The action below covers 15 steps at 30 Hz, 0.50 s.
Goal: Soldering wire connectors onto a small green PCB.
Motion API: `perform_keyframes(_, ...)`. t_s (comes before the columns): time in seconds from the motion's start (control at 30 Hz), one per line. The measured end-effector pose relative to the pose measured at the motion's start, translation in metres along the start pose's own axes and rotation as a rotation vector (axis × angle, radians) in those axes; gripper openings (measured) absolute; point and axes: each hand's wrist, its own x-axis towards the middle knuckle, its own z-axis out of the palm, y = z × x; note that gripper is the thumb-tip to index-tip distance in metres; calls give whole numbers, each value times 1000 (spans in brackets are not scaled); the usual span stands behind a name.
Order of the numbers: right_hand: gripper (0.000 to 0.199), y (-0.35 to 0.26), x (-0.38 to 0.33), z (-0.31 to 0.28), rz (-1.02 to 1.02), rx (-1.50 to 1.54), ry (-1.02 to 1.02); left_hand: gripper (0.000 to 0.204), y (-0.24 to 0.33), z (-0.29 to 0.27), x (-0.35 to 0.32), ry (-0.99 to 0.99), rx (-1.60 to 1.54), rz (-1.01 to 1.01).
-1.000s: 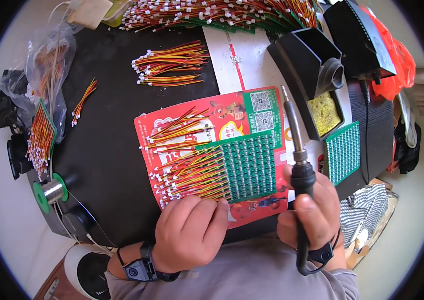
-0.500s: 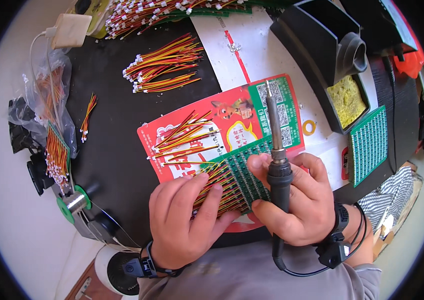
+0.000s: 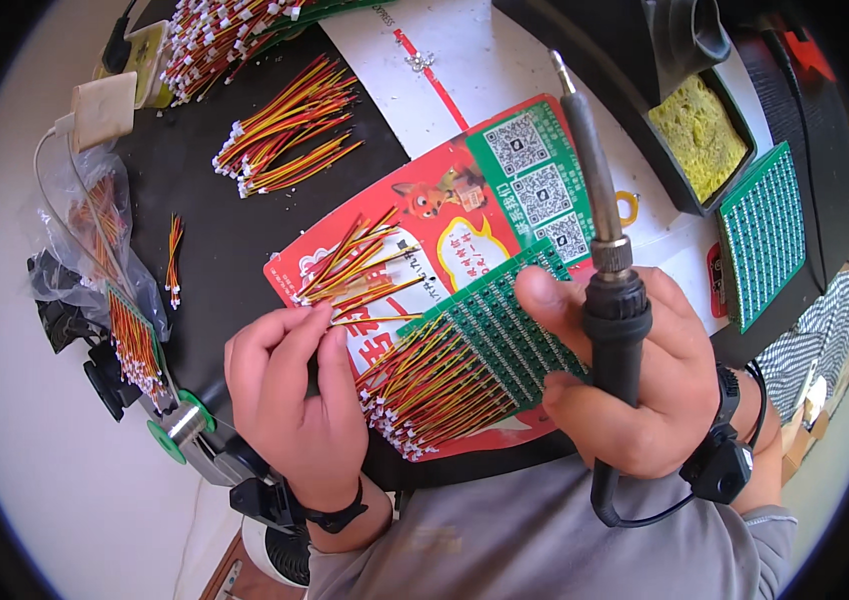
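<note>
My right hand [image 3: 650, 400] is wrapped round a soldering iron [image 3: 613, 330], its metal tip pointing up and away from the board. Below its thumb and fingers lies a green circuit board [image 3: 505, 335]. Many red, yellow and black wire leads [image 3: 435, 385] run from the board's left part, their white plugs toward me. My left hand [image 3: 295, 400] has thumb and fingers pinched at the near end of a single wire lead [image 3: 380, 319]; its plug is hidden by the fingertips. More loose leads [image 3: 360, 265] lie just beyond, on a red printed card [image 3: 305, 245].
Bundles of leads [image 3: 290, 130] lie at the back left. A solder spool [image 3: 183, 425] stands left of my left hand. On the right are an iron stand with a yellow sponge [image 3: 700, 135] and stacked green boards [image 3: 765, 240]. A plastic bag [image 3: 140, 200] sits far left.
My left hand has moved left off the board's wires to the end of a loose lead. The iron, in my right hand, has shifted right. The whole view has also shifted.
</note>
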Motion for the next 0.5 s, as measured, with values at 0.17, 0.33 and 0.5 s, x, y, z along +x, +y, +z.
perform_keyframes(0.17, 34, 0, 2, -2, 46, 35, 9, 12, -2, 3, 2, -7, -12, -46)
perform_keyframes(0.33, 31, 1, 0, -2, 51, 12, -17, 14, -8, 11, 2, 18, 104, 39)
perform_keyframes(0.5, 27, 0, 2, -3, 64, 24, -30, 12, -5, 6, 0, 20, 86, -12)
